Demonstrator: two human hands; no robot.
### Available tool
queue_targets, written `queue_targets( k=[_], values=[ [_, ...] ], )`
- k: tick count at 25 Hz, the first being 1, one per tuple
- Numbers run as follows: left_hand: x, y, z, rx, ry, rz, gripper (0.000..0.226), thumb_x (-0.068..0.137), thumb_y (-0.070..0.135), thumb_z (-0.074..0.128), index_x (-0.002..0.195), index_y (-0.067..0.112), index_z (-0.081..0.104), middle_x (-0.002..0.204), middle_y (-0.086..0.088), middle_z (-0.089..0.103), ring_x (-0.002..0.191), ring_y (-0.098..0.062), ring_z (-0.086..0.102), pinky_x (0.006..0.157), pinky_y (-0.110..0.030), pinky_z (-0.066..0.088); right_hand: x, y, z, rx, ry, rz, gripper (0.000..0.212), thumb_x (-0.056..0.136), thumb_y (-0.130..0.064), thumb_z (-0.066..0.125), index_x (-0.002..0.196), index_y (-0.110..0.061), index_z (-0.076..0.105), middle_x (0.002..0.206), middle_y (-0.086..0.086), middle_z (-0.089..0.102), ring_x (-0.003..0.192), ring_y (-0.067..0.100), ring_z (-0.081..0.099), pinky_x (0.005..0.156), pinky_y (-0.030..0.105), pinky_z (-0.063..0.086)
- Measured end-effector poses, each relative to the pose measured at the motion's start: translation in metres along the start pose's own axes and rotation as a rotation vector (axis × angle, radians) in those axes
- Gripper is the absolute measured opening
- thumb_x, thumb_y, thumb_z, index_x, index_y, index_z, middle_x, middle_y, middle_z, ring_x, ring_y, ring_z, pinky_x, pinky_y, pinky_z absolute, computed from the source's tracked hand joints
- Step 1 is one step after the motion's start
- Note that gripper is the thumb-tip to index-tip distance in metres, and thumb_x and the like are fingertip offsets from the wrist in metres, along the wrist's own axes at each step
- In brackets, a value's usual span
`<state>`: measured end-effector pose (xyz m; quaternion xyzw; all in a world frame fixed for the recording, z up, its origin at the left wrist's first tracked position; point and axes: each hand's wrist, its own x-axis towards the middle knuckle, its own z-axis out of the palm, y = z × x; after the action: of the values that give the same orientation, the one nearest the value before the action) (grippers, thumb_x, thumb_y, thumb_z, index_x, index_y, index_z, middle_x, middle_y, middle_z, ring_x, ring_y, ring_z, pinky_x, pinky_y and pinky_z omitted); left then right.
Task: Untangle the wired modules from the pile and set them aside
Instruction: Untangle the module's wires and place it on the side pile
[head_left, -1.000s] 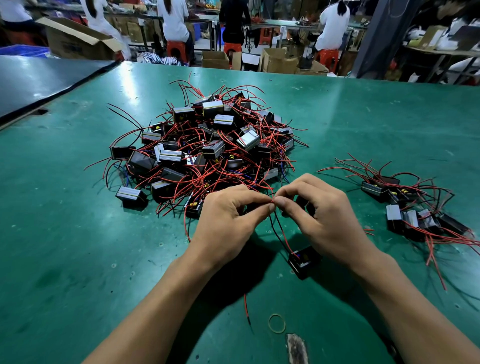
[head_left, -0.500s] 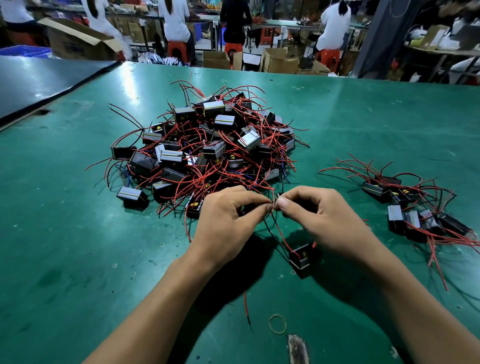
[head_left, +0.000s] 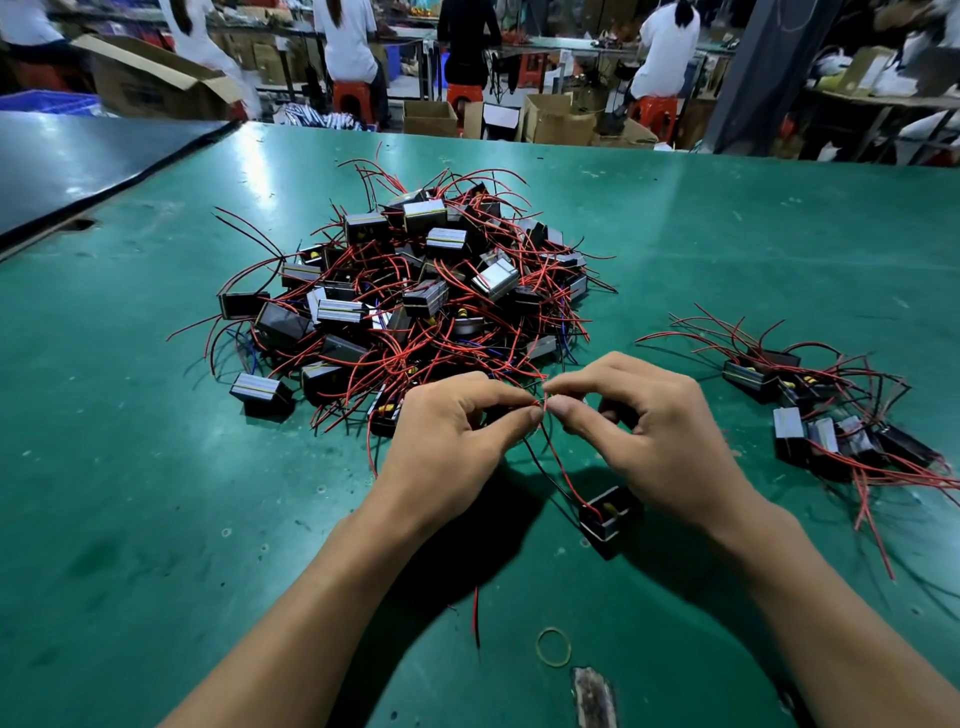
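Green table, far edge visible, near edge cut off by the frame. Pile of wired modules mid-table: black blocks in a mess of red wire (a count isn't possible, many are buried). Set-aside group well apart on the right, its wires running out of frame at the right edge. Left hand and right hand meet just in front of the pile, each pinching the red lead between thumb and forefinger, pinch points almost touching; other fingers curled, with something dark under the right hand's fingers, too hidden to name. The lead drops, with a black one, to a single module between the wrists, partly behind the right hand; resting on the table or lifted, can't tell. Rubber band lies flat near the bottom.
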<state>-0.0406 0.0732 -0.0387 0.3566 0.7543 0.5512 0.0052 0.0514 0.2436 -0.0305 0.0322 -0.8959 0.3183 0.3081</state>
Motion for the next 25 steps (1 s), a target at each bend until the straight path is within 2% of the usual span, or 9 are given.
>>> queue_targets(
  k=[2,6,8,10,14,17,19,22,25],
  values=[
    [0.000,0.001,0.000,0.037,-0.010,0.048,0.008,0.082,0.019,0.080,0.089,0.018,0.081,0.072,0.012,0.067,0.066,-0.002,0.058,0.063,-0.016,0.041,-0.001,-0.002,0.002,0.060,-0.017,0.068,0.005,0.091,-0.020,0.073,0.087,-0.023,0.075,0.078,-0.013,0.066,0.065,0.001,0.056,0.062,0.010,0.038],
    [-0.001,0.004,0.001,0.098,-0.020,0.117,0.009,0.083,0.019,0.079,0.091,0.015,0.081,0.075,0.007,0.069,0.071,-0.012,0.060,0.066,-0.027,0.047,0.002,0.000,0.000,0.308,-0.142,0.448,0.019,0.089,-0.038,0.067,0.082,-0.022,0.073,0.065,-0.006,0.056,0.055,0.011,0.041,0.053,0.026,0.034],
    [-0.002,0.005,0.001,0.077,-0.026,0.110,0.011,0.083,0.018,0.078,0.093,0.014,0.080,0.077,0.005,0.070,0.072,-0.014,0.061,0.067,-0.029,0.049,0.004,-0.002,0.000,0.471,-0.195,0.579,0.021,0.094,-0.033,0.066,0.080,-0.017,0.072,0.065,0.001,0.046,0.053,0.012,0.035,0.050,0.026,0.027],
    [-0.003,0.006,0.001,0.054,-0.043,0.096,0.011,0.083,0.018,0.078,0.093,0.013,0.080,0.078,0.004,0.070,0.071,-0.013,0.062,0.066,-0.030,0.051,0.006,-0.006,0.000,0.565,-0.223,0.632,0.026,0.097,-0.023,0.062,0.074,-0.020,0.073,0.061,-0.001,0.038,0.051,0.010,0.029,0.046,0.022,0.021],
    [-0.002,0.005,0.001,0.059,-0.049,0.087,0.010,0.083,0.018,0.078,0.092,0.014,0.080,0.078,0.007,0.069,0.070,-0.004,0.060,0.064,-0.017,0.045,0.005,-0.008,0.002,0.622,-0.236,0.645,0.032,0.098,-0.017,0.059,0.070,-0.023,0.072,0.056,-0.006,0.036,0.048,0.008,0.028,0.044,0.019,0.020],
    [-0.001,0.004,-0.001,0.008,-0.022,0.027,0.007,0.081,0.016,0.080,0.088,0.015,0.081,0.074,0.009,0.070,0.063,0.000,0.057,0.061,-0.013,0.040,0.005,-0.006,0.001,0.601,-0.185,0.611,0.024,0.099,-0.021,0.059,0.080,-0.017,0.074,0.064,-0.003,0.052,0.053,0.009,0.040,0.049,0.018,0.031],
    [-0.001,0.004,-0.004,-0.053,-0.071,-0.049,0.003,0.081,0.017,0.080,0.084,0.018,0.080,0.071,0.006,0.072,0.061,0.000,0.057,0.061,-0.017,0.043,0.005,-0.003,-0.001,0.446,-0.170,0.540,0.020,0.100,-0.020,0.058,0.089,-0.018,0.075,0.076,-0.005,0.067,0.062,0.009,0.054,0.061,0.018,0.043],
    [0.000,0.005,-0.010,-0.163,-0.246,-0.163,0.001,0.082,0.020,0.079,0.082,0.019,0.080,0.072,-0.006,0.073,0.063,-0.008,0.057,0.062,-0.024,0.044,0.003,0.000,-0.004,0.002,-0.329,0.312,0.010,0.095,-0.020,0.067,0.100,-0.023,0.075,0.088,-0.012,0.075,0.079,-0.002,0.064,0.074,0.010,0.043],
    [0.001,0.004,-0.017,-0.181,-0.407,-0.220,0.003,0.083,0.022,0.079,0.084,0.020,0.080,0.078,-0.015,0.073,0.067,-0.015,0.061,0.065,-0.029,0.046,0.001,-0.001,-0.005,0.044,-0.526,0.324,0.010,0.093,-0.024,0.069,0.099,-0.024,0.076,0.084,-0.013,0.074,0.074,-0.006,0.061,0.069,0.012,0.043]
  ],
)
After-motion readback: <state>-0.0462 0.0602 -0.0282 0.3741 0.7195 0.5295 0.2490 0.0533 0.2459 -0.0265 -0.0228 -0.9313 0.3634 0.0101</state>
